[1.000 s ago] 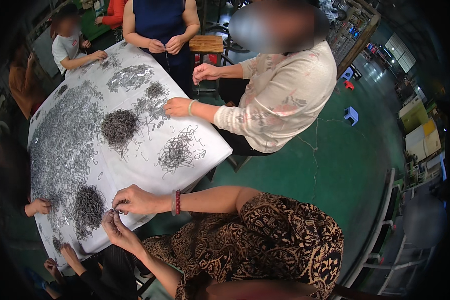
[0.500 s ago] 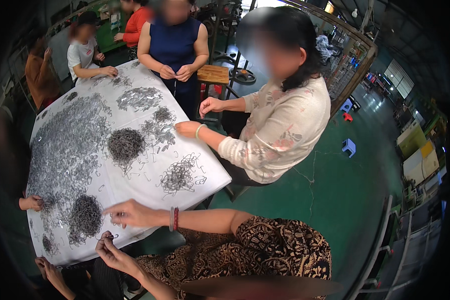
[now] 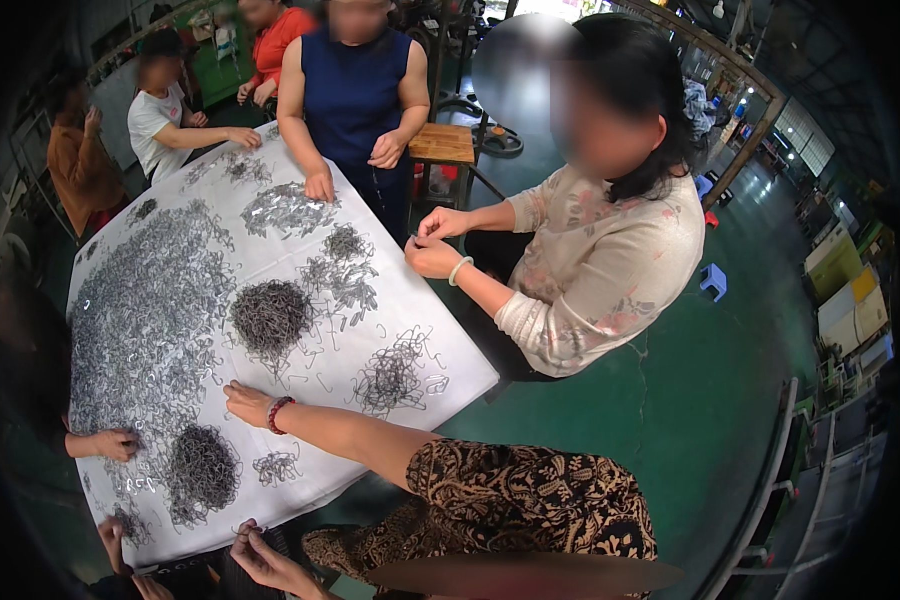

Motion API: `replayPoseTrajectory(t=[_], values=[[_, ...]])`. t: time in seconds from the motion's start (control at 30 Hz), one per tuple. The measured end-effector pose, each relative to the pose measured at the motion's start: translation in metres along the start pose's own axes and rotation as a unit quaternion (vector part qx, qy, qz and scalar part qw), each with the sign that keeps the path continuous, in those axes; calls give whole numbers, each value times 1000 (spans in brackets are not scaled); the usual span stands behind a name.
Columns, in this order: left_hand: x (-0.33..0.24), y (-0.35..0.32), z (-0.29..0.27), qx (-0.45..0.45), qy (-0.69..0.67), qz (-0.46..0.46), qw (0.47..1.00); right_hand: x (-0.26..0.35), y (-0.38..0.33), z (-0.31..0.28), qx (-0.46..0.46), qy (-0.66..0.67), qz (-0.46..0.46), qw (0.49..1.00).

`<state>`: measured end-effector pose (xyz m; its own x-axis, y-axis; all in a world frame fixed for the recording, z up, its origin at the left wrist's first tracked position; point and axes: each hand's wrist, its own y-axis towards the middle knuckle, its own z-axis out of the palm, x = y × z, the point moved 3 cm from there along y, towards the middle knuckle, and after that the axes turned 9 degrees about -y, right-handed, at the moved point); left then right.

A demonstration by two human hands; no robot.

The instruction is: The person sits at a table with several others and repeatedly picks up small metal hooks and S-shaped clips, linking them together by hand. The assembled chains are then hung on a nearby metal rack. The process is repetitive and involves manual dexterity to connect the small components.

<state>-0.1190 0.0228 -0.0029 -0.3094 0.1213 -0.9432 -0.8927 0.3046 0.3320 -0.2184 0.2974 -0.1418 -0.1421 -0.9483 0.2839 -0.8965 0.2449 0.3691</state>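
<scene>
Lying left of the right hand (image 3: 249,404) (fingers curled, grip unclear), loose wire hooks (image 3: 150,325) spread across the white tabletop (image 3: 342,452) at no common angle, nearer it than the left hand (image 3: 270,564), which pinches a small dark piece (image 3: 260,530) by the near edge.

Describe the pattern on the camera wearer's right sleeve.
The right sleeve: ornate tan swirls on black, clearest in the head view.

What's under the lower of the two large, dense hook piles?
White cloth shows beside the dense hook pile; whatever lies directly underneath is covered and can't be seen.
</scene>
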Motion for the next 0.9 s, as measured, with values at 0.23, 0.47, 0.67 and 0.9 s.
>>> replayPoseTrajectory(t=[0.23, 0.47, 0.67, 0.9], values=[[-19, -12, 1, 35, 53, 41, 997, 0, 1, 1, 43, 52, 4, 998], [-57, -37, 11, -13, 69, 57, 996, 0, 15, 12, 56, -69, -45, 995], [-72, -59, 3, 0, 52, 156, 986, -11, 17, -7, -14, 33, -136, 990], [-76, -52, -17, -44, 19, 167, 985, -23, 31, -61, -36, 170, 102, 980]])
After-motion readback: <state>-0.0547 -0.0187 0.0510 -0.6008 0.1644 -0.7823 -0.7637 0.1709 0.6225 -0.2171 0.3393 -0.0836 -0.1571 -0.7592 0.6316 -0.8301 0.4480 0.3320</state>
